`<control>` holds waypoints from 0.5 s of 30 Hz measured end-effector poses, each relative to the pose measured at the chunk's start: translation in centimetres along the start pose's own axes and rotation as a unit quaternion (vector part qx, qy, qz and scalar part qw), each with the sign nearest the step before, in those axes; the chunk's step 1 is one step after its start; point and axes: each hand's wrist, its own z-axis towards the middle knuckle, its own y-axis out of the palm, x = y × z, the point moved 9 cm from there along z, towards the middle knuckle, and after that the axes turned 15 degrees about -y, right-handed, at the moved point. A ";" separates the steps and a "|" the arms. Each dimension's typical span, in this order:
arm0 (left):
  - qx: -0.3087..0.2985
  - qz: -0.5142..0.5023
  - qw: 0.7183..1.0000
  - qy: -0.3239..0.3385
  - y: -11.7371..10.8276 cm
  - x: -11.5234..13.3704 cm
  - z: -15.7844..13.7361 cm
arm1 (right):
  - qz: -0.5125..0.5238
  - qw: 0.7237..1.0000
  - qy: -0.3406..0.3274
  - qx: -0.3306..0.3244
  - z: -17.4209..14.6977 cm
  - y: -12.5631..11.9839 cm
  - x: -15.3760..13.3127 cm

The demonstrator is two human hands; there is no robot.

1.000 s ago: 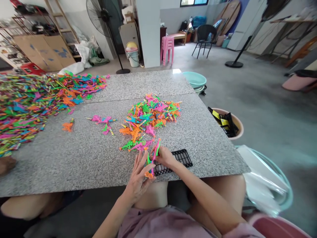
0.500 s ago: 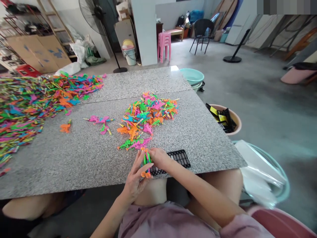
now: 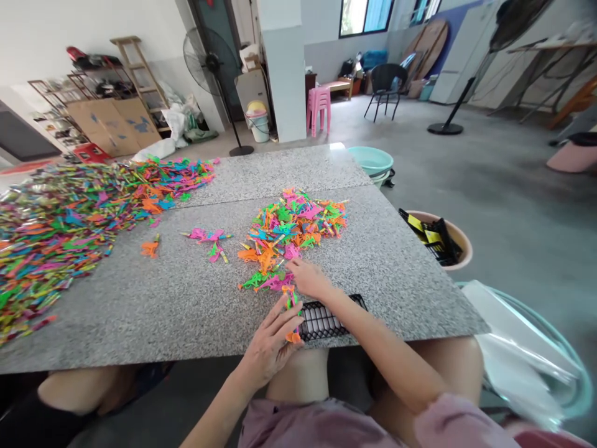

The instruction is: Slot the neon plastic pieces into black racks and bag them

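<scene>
At the table's front edge, my left hand [image 3: 273,339] is closed around a small bunch of bright plastic toys [image 3: 292,300] with orange round ends. They stand at the left end of a black plastic mesh tray [image 3: 321,323], which lies flat. My right hand [image 3: 310,279] is at the near side of a loose heap of toys [image 3: 298,218] in pink, green, orange and blue. Its fingers are bent together beside a pink toy [image 3: 292,251]; what they pinch, if anything, is hidden. More green and pink toys [image 3: 268,281] lie just left of it.
A far larger pile of toys [image 3: 69,236] covers the left of the speckled stone table [image 3: 196,317]. A few stray toys [image 3: 209,239] lie between the piles. On the right stand a tub of black trays [image 3: 433,239] and clear plastic sheeting [image 3: 513,348]. Another person's leg [image 3: 69,392] shows lower left.
My right hand has left the bunch beside my left hand and moved forward to the heap, uncovering more of the black tray. My left hand still holds its toys. The camera view has shifted.
</scene>
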 end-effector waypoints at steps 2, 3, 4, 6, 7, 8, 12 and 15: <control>0.005 -0.004 1.000 -0.009 0.0 -0.2 -0.2 | -0.029 0.998 -0.041 -0.027 0.7 0.6 -0.3; 0.009 -0.006 1.000 -0.014 -0.1 -0.4 -0.4 | -0.034 0.997 -0.055 -0.035 0.6 0.8 -0.2; 0.012 -0.009 1.000 -0.017 -0.3 -0.6 -0.5 | -0.036 0.997 -0.060 -0.034 0.1 0.7 0.3; 0.018 -0.018 0.999 -0.022 -0.6 -1.0 -0.7 | -0.043 0.998 -0.039 -0.018 -1.7 -0.4 2.5; 0.019 -0.022 0.999 -0.023 -0.7 -1.1 -0.7 | -0.052 0.998 -0.017 -0.011 -3.0 -1.2 4.1; 0.018 -0.026 0.999 -0.024 -0.7 -1.3 -0.6 | -0.064 0.998 0.009 -0.010 -4.4 -2.1 5.9; 0.014 -0.039 0.999 -0.009 -0.3 -0.9 -0.1 | -0.094 0.990 0.107 -0.018 -9.1 -5.1 11.8; 0.023 -0.034 0.999 -0.006 -0.2 -0.7 0.0 | -0.073 0.983 0.160 0.042 -11.1 -6.8 13.8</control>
